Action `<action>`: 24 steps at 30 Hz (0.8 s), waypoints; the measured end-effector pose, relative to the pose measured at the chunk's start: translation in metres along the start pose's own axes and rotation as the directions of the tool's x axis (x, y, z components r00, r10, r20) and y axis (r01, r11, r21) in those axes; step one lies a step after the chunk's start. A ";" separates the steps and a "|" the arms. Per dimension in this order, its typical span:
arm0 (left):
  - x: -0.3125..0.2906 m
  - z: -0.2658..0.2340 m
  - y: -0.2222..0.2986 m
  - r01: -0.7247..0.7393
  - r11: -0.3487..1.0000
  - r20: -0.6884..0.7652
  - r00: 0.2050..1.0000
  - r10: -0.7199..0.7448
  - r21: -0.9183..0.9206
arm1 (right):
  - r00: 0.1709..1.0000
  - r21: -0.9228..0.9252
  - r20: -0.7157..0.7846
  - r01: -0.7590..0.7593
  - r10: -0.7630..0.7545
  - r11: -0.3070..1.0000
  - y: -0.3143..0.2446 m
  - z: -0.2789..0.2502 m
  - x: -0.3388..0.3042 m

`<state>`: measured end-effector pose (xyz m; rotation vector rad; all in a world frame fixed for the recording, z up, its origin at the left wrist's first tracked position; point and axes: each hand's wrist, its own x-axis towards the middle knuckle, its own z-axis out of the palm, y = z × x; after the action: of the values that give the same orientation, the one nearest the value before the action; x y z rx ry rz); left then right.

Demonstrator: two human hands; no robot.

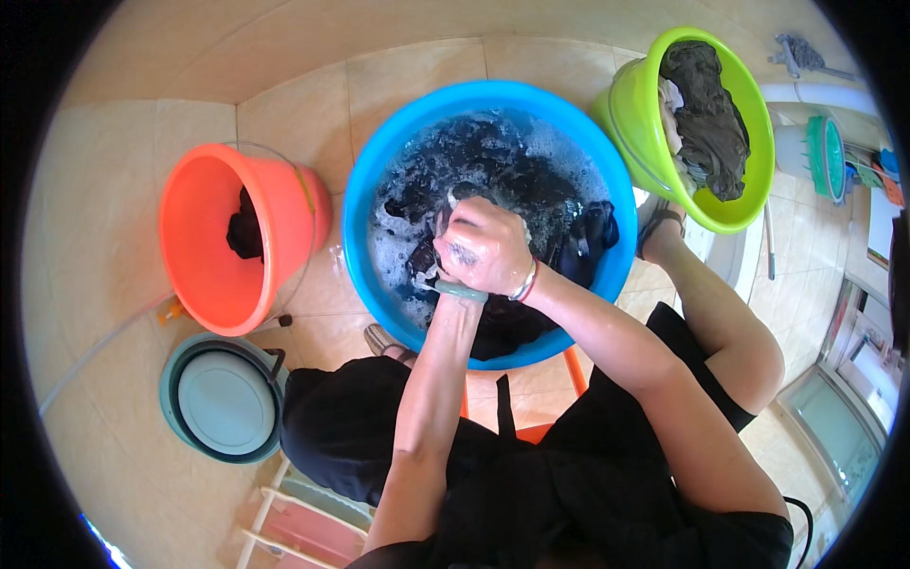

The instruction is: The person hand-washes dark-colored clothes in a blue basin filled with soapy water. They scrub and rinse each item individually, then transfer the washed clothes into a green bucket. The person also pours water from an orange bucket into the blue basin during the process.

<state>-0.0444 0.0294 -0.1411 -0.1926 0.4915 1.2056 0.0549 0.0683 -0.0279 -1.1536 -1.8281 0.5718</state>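
I find the right hand pressed over the left hand at centre frame, seemingly clamped on dark cloth; the left's grip I cannot tell. I judge short rubs low inside the blue basin would limit splashing.

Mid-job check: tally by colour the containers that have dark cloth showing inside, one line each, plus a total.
Blue basin: 1
Coral-orange bucket: 1
Lime-green bucket: 1
Total: 3
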 end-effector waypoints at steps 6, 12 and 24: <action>-0.005 0.055 -0.006 0.157 0.744 -0.580 0.735 0.352 0.650 | 0.976 -0.316 0.001 -0.207 0.218 0.926 0.092 -0.010 -0.020; 0.018 0.028 0.012 -0.093 0.772 -0.382 0.828 0.411 0.628 | 0.910 -0.525 0.082 -0.308 0.407 0.794 0.131 -0.025 -0.042; 0.101 -0.107 0.017 0.540 0.135 -0.556 0.799 0.229 0.831 | 0.677 -0.697 0.341 -0.282 0.652 0.659 0.223 0.061 -0.114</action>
<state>-0.0613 0.0788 -0.2801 0.6005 1.7282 0.2886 0.1317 0.0750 -0.2743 -2.1622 -2.2971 0.7292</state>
